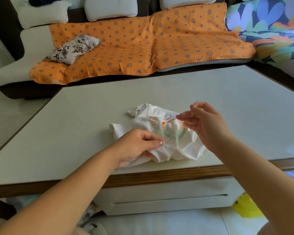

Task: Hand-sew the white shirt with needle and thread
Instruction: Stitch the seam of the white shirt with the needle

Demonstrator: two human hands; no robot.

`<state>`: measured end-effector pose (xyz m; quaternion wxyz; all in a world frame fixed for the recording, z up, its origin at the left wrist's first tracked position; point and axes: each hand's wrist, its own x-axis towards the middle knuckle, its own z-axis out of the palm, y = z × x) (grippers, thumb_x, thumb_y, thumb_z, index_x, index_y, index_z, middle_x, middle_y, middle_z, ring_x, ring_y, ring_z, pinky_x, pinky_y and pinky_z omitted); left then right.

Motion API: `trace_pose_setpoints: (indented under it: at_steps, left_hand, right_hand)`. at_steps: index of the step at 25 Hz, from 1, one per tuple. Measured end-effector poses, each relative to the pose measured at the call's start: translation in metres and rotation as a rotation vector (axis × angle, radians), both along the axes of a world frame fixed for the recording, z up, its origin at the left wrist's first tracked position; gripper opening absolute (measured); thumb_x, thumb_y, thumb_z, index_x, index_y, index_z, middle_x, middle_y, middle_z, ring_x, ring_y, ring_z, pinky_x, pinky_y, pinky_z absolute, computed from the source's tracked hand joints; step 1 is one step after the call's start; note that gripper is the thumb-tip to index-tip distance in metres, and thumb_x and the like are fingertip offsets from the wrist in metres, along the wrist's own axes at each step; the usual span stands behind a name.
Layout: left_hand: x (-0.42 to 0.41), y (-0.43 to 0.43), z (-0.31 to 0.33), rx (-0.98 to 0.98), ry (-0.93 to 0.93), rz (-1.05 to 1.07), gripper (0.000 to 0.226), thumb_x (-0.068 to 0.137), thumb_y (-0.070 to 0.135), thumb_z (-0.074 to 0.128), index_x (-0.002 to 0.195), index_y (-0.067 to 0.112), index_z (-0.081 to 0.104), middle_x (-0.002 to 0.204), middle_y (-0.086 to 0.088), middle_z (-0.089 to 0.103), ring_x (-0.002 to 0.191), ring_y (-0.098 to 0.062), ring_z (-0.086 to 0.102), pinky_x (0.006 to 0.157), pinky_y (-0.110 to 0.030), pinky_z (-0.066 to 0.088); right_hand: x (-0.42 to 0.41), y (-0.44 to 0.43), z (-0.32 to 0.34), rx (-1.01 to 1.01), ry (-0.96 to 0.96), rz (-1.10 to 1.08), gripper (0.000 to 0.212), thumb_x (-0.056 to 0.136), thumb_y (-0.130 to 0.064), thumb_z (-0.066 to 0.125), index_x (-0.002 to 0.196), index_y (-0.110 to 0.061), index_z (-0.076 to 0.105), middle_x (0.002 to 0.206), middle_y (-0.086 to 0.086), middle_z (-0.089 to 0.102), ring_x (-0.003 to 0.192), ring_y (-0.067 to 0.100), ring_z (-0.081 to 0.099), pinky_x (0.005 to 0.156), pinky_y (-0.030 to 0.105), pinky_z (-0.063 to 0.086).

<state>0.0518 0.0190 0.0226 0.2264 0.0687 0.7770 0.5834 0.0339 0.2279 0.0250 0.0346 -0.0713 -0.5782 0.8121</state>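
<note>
Crumpled white cotton shirt with orange-green print [166, 141] on pale table [92, 116], near edge. Left hand [136, 146] pinches fabric and thin thread [168, 138]; right hand [202, 122] pinches what looks like the needle end. Mid-stitch, likely: next pull thread taut, evenly.

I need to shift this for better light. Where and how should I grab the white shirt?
Take the white shirt by the bunched fold at its near edge, coming from the table's front. The fabric stands up in ridges there, and the left hand already pinches it.

Living room: sofa [126, 48], coffee table [227, 99]
</note>
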Motion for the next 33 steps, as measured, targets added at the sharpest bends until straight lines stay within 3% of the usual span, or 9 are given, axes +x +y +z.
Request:
trace_pose_setpoints:
  at_steps: [5, 7, 11, 16, 19, 22, 25, 29, 33]
  left_hand:
    - [-0.007, -0.016, -0.012, -0.018, -0.008, -0.079, 0.010, 0.086, 0.019, 0.071, 0.094, 0.018, 0.077, 0.092, -0.004, 0.071, 0.090, -0.018, 0.062, 0.081, -0.028, 0.056]
    - [-0.009, -0.022, -0.013, 0.004, -0.021, -0.107, 0.021, 0.076, 0.032, 0.079, 0.093, 0.019, 0.079, 0.091, -0.004, 0.071, 0.092, -0.024, 0.062, 0.089, -0.042, 0.052]
    - [-0.014, -0.031, -0.014, 0.023, -0.061, -0.126, 0.048, 0.060, 0.050, 0.084, 0.097, 0.020, 0.079, 0.095, -0.010, 0.072, 0.090, -0.028, 0.062, 0.083, -0.042, 0.034]
    - [-0.010, -0.026, -0.009, 0.073, -0.038, -0.093, 0.016, 0.084, 0.023, 0.074, 0.096, 0.013, 0.076, 0.092, -0.009, 0.072, 0.088, -0.017, 0.066, 0.081, -0.029, 0.056]
    - [-0.005, -0.018, -0.003, 0.164, -0.019, 0.006, 0.009, 0.090, 0.014, 0.067, 0.096, 0.012, 0.074, 0.090, -0.003, 0.072, 0.086, -0.012, 0.067, 0.073, -0.024, 0.059]
    - [-0.002, -0.011, 0.003, 0.185, 0.019, 0.036, 0.011, 0.090, 0.015, 0.067, 0.098, 0.011, 0.074, 0.091, -0.004, 0.072, 0.084, -0.014, 0.067, 0.069, -0.024, 0.059]
    - [-0.001, -0.011, 0.014, 0.171, 0.076, 0.042, 0.013, 0.088, 0.015, 0.070, 0.098, 0.011, 0.076, 0.092, -0.006, 0.074, 0.082, -0.017, 0.068, 0.068, -0.025, 0.059]
    - [-0.016, -0.020, 0.016, -0.043, 0.228, -0.003, 0.009, 0.086, 0.014, 0.073, 0.089, 0.021, 0.076, 0.085, 0.007, 0.076, 0.076, -0.002, 0.070, 0.065, -0.013, 0.052]
    - [-0.024, -0.020, 0.004, -0.032, 0.305, 0.066, 0.011, 0.089, 0.011, 0.068, 0.087, 0.020, 0.075, 0.075, 0.012, 0.073, 0.071, -0.003, 0.068, 0.063, -0.015, 0.052]
  right_hand:
    - [-0.008, 0.003, -0.009, 0.519, 0.081, -0.236, 0.008, 0.098, -0.023, 0.051, 0.091, -0.026, 0.052, 0.076, -0.001, 0.073, 0.087, 0.019, 0.070, 0.084, 0.036, 0.051]
    - [-0.010, 0.004, -0.013, 0.689, 0.119, -0.264, 0.006, 0.098, -0.023, 0.050, 0.093, -0.026, 0.051, 0.076, -0.005, 0.071, 0.083, 0.015, 0.068, 0.074, 0.031, 0.050]
    - [-0.015, 0.009, -0.016, 0.977, 0.104, -0.246, 0.007, 0.099, -0.022, 0.044, 0.097, -0.024, 0.050, 0.079, -0.006, 0.069, 0.068, 0.011, 0.060, 0.053, 0.025, 0.039]
    - [0.007, -0.004, -0.002, 0.985, 0.095, -0.186, 0.007, 0.097, -0.020, 0.049, 0.092, -0.020, 0.054, 0.079, -0.004, 0.072, 0.070, 0.013, 0.065, 0.057, 0.026, 0.045]
    - [0.034, -0.028, 0.020, 0.793, 0.083, -0.045, 0.005, 0.096, -0.016, 0.051, 0.092, -0.015, 0.054, 0.080, -0.002, 0.075, 0.053, 0.019, 0.062, 0.049, 0.029, 0.046]
    - [0.055, -0.043, 0.033, 0.586, -0.133, 0.167, 0.006, 0.097, -0.016, 0.053, 0.093, -0.010, 0.053, 0.089, 0.005, 0.074, 0.060, 0.028, 0.071, 0.053, 0.027, 0.052]
    - [0.057, -0.040, 0.045, 0.660, -0.114, 0.168, 0.009, 0.098, -0.016, 0.052, 0.093, -0.009, 0.053, 0.089, 0.014, 0.073, 0.066, 0.026, 0.074, 0.057, 0.020, 0.055]
    - [0.039, -0.030, 0.038, 0.777, -0.028, 0.170, 0.008, 0.099, -0.014, 0.047, 0.096, -0.008, 0.054, 0.080, 0.009, 0.073, 0.065, 0.024, 0.073, 0.062, 0.026, 0.059]
    - [0.023, -0.024, 0.019, 0.809, -0.025, 0.177, 0.009, 0.099, -0.015, 0.047, 0.094, -0.012, 0.053, 0.073, 0.005, 0.074, 0.060, 0.022, 0.073, 0.061, 0.024, 0.057]
